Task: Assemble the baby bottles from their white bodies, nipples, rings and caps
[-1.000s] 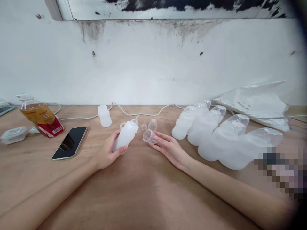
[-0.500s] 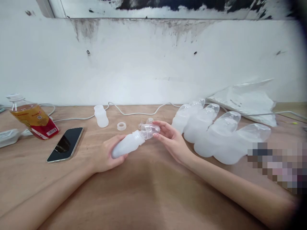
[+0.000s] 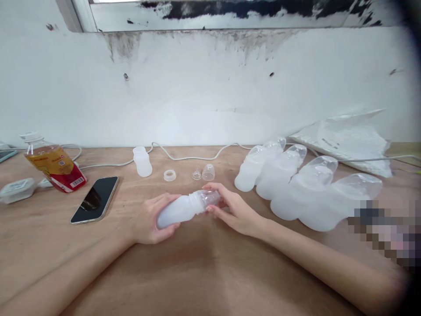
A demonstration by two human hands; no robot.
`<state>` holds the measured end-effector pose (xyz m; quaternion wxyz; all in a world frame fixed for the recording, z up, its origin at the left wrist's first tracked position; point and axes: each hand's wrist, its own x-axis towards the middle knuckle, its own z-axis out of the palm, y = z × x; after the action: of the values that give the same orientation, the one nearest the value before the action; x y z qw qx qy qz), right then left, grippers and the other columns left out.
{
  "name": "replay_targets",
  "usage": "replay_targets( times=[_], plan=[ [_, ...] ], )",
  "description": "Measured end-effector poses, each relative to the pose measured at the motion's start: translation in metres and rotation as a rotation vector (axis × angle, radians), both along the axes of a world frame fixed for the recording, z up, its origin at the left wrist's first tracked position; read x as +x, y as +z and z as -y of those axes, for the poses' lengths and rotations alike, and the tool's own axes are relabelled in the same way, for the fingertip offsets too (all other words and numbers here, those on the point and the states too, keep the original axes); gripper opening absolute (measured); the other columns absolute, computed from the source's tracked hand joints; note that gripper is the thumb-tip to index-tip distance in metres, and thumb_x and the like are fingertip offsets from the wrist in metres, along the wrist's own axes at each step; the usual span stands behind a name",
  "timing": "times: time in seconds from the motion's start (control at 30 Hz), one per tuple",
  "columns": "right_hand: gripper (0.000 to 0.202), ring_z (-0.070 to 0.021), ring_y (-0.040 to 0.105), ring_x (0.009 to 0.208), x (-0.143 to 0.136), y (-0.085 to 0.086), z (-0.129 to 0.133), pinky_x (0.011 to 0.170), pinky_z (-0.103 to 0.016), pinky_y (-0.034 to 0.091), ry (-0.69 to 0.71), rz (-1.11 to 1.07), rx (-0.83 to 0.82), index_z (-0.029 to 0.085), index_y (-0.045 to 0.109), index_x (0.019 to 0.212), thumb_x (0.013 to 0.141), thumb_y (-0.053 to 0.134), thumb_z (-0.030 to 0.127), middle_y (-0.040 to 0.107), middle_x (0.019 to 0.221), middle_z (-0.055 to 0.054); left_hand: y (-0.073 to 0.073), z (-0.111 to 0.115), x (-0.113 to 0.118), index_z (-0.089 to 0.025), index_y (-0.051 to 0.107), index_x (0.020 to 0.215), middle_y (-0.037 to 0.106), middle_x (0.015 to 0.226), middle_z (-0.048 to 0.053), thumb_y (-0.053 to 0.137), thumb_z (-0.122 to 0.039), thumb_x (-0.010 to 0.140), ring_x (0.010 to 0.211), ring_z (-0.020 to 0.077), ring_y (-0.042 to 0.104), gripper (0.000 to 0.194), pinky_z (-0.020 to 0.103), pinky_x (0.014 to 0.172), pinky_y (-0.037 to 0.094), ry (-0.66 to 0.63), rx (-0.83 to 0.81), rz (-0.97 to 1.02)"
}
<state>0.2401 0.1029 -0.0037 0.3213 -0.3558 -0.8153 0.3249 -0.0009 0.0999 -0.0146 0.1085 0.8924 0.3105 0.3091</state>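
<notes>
Before us stretches the wooden surface (image 3: 204,272), with a cluster of capped frosted bottles (image 3: 289,193) on its right side. Behind them we see a plastic bag (image 3: 342,140) whose dark print is too small to read. At far left stands a drink bottle (image 3: 57,164); its yellow-and-red label carries a square code and a barcode, but we cannot make out the lettering. Beside it lies a dark-screened phone (image 3: 94,199). Our left hand (image 3: 149,219) has its grip closed round a frosted bottle (image 3: 177,212), tilted, front and centre; our right hand (image 3: 238,212) has its grip closed on the clear cap (image 3: 208,199) at the neck. Beyond lie a small bottle (image 3: 142,162), a clear dome (image 3: 208,172), a ring (image 3: 169,175) and a teat (image 3: 196,174).
</notes>
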Motion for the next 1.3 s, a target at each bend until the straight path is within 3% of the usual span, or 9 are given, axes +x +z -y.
replay_targets(
  times=[0.2, 0.37, 0.53, 0.63, 0.73, 0.83, 0.97, 1.07, 1.3],
  plan=[
    [0.033, -0.0098, 0.047, 0.054, 0.001, 0.010, 0.006, 0.050, -0.023, 0.039, 0.099, 0.182, -0.019, 0.020, 0.034, 0.104, 0.081, 0.050, 0.037, 0.053, 0.075, 0.000, -0.004, 0.006, 0.001, -0.021, 0.036, 0.118, 0.059, 0.103, 0.007, 0.053, -0.025, 0.068, 0.084, 0.0185, 0.060, 0.053, 0.027, 0.067, 0.049, -0.019, 0.074, -0.080],
    [0.034, -0.0102, 0.043, 0.054, -0.004, 0.003, 0.009, 0.051, -0.023, 0.037, 0.056, 0.189, -0.075, 0.019, 0.032, 0.105, 0.081, 0.048, 0.038, 0.050, 0.070, 0.001, -0.010, 0.009, 0.003, -0.018, 0.033, 0.120, 0.059, 0.103, 0.011, 0.054, -0.026, 0.070, 0.085, 0.0206, 0.061, 0.055, 0.028, 0.066, 0.050, 0.044, 0.228, -0.095],
    [0.036, -0.0107, 0.044, 0.052, -0.007, 0.003, 0.010, 0.049, -0.023, 0.038, 0.018, 0.179, -0.070, 0.018, 0.031, 0.106, 0.081, 0.048, 0.039, 0.051, 0.070, 0.000, -0.012, 0.010, 0.004, -0.019, 0.030, 0.121, 0.058, 0.102, 0.011, 0.054, -0.026, 0.071, 0.084, 0.0209, 0.060, 0.057, 0.028, 0.065, 0.050, 0.057, 0.256, -0.084],
    [0.037, -0.0128, 0.050, 0.055, -0.007, 0.023, 0.009, 0.050, -0.025, 0.039, 0.003, 0.295, 0.088, 0.017, 0.035, 0.105, 0.081, 0.047, 0.042, 0.056, 0.076, -0.003, -0.006, 0.009, 0.009, -0.021, 0.030, 0.120, 0.055, 0.104, 0.009, 0.055, -0.026, 0.072, 0.088, 0.0206, 0.058, 0.055, 0.029, 0.070, 0.049, 0.058, 0.164, -0.014],
    [0.036, -0.0185, 0.056, 0.066, -0.001, 0.059, 0.011, 0.054, -0.027, 0.038, -0.026, 0.496, 0.348, 0.019, 0.043, 0.103, 0.080, 0.046, 0.046, 0.059, 0.090, -0.008, 0.003, 0.008, 0.016, -0.021, 0.028, 0.120, 0.051, 0.112, 0.009, 0.055, -0.028, 0.074, 0.097, 0.0207, 0.054, 0.054, 0.032, 0.079, 0.047, 0.014, -0.006, 0.033],
    [0.043, -0.0194, 0.057, 0.063, 0.017, 0.095, 0.019, 0.053, -0.027, 0.037, -0.146, 0.601, 0.421, 0.022, 0.043, 0.109, 0.079, 0.044, 0.052, 0.061, 0.081, -0.006, 0.006, 0.007, 0.018, -0.020, 0.024, 0.124, 0.044, 0.118, 0.013, 0.054, -0.028, 0.076, 0.106, 0.0231, 0.047, 0.057, 0.037, 0.086, 0.044, -0.024, -0.052, 0.036],
    [0.052, -0.0168, 0.049, 0.045, 0.054, 0.119, 0.022, 0.046, -0.027, 0.032, -0.509, 0.796, 0.446, 0.022, 0.047, 0.099, 0.074, 0.039, 0.066, 0.056, 0.057, -0.002, 0.001, 0.005, 0.015, -0.021, 0.027, 0.121, 0.045, 0.113, 0.012, 0.045, -0.024, 0.082, 0.099, 0.0210, 0.050, 0.044, 0.034, 0.077, 0.048, 0.043, -0.088, 0.060],
    [0.055, -0.0171, 0.049, 0.046, 0.079, 0.118, 0.010, 0.044, -0.027, 0.031, -0.653, 0.980, 0.359, 0.021, 0.049, 0.095, 0.071, 0.038, 0.069, 0.056, 0.059, -0.004, -0.001, 0.004, 0.015, -0.021, 0.030, 0.119, 0.046, 0.111, 0.011, 0.043, -0.023, 0.083, 0.095, 0.0203, 0.052, 0.038, 0.032, 0.073, 0.049, 0.068, -0.108, 0.052],
    [0.047, -0.0160, 0.049, 0.047, 0.091, 0.104, -0.011, 0.047, -0.028, 0.030, -0.691, 1.037, 0.328, 0.017, 0.056, 0.091, 0.074, 0.045, 0.060, 0.057, 0.060, -0.006, 0.001, 0.005, 0.017, -0.020, 0.031, 0.117, 0.047, 0.107, 0.010, 0.043, -0.021, 0.083, 0.092, 0.0179, 0.053, 0.036, 0.029, 0.072, 0.049, 0.040, -0.092, 0.018]
  ],
)
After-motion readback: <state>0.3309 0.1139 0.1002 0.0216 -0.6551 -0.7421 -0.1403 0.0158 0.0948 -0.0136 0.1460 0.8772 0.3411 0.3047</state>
